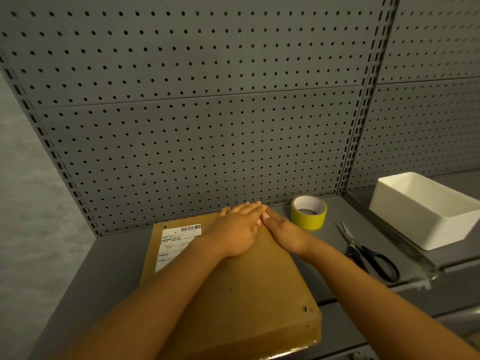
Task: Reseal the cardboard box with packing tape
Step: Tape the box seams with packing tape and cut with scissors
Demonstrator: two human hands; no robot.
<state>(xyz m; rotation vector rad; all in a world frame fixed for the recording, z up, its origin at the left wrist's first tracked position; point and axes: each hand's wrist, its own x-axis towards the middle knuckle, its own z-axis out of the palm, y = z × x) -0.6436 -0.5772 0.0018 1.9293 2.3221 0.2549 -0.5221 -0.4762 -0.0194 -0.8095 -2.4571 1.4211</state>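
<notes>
The cardboard box [233,289] lies flat on the grey tabletop [104,268], its long axis running near to far. The left hand [237,229] and right hand [284,233] press its far end, fingers straight and released. A tape roll [308,213] stands just right.

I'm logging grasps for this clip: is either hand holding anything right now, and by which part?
Nothing is held. The left hand and right hand lie flat, fingers straight, pressing the cardboard box top.
</notes>
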